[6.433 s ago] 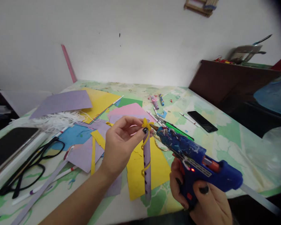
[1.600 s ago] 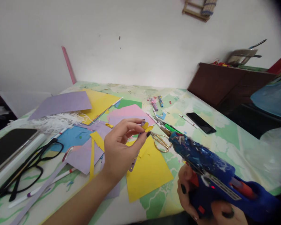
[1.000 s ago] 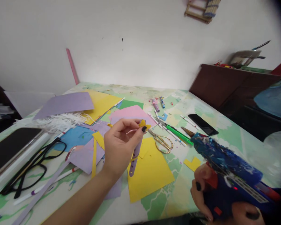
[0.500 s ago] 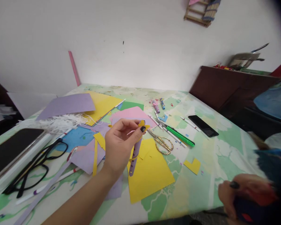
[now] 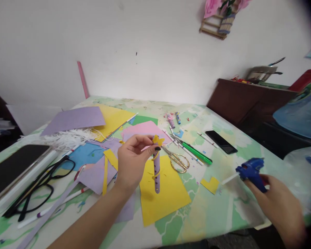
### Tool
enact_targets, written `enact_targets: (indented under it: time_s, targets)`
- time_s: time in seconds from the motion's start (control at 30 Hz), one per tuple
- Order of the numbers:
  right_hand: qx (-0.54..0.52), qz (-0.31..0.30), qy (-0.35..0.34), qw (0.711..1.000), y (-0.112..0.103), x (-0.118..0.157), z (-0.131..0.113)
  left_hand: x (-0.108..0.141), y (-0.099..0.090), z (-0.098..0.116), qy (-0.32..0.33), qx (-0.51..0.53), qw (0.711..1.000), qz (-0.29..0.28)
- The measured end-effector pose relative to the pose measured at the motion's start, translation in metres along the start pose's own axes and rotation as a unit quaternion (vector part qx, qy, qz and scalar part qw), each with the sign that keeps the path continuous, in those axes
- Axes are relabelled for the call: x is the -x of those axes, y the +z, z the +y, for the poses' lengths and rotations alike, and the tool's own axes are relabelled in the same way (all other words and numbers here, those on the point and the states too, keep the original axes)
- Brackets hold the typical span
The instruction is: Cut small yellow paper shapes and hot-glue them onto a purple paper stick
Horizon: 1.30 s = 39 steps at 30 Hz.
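Observation:
Near the middle, my left hand (image 5: 133,157) pinches the top of a purple paper strip (image 5: 157,173) with dark dots and a thin yellow band wound round it. A small yellow paper bow (image 5: 158,140) sits at its upper end by the fingertips. The strip hangs upright over a yellow sheet (image 5: 163,200). On the right, my right hand (image 5: 277,197) is closed round a blue glue gun (image 5: 252,171), from which a white stick points left over the tablecloth. Gold-handled scissors (image 5: 179,162) lie just right of the strip.
Across the table (image 5: 223,214) lie a green cutter (image 5: 197,152), a black phone (image 5: 221,141), a yellow scrap (image 5: 209,185), black glasses (image 5: 52,173), white yarn (image 5: 64,138), coloured paper and several markers. A dark cabinet (image 5: 243,103) stands at the back right.
My right hand has risen over the table's right side, bringing the glue gun into clear view. The purple strip in my left hand has turned more upright, with the yellow bow more visible.

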State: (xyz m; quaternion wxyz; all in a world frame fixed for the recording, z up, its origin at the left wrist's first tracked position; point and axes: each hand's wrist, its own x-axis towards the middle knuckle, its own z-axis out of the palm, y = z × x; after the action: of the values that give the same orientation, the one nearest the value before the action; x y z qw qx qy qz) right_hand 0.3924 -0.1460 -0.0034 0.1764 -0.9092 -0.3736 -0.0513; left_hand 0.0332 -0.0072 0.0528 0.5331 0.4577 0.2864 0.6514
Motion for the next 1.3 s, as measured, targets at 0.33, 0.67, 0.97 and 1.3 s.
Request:
enact_targets:
  time_s: [0.33, 0.67, 0.97, 1.3]
  targets:
    - [0.133, 0.012, -0.054, 0.99, -0.004, 0.006, -0.026, -0.003, -0.002, -0.005, -0.052, 0.044, 0.997, -0.021]
    - [-0.512, -0.251, -0.316, 0.758, -0.005, 0.031, -0.222, -0.005, 0.001, -0.005, -0.121, 0.007, 0.993, 0.007]
    - [-0.621, -0.314, -0.293, 0.655, 0.024, 0.034, -0.237, -0.001, 0.001, -0.008, -0.163, -0.017, 0.987, 0.0]
    - [-0.671, -0.326, -0.27, 0.609, 0.028, 0.032, -0.234, -0.001, 0.003, -0.011, -0.176, -0.001, 0.984, -0.01]
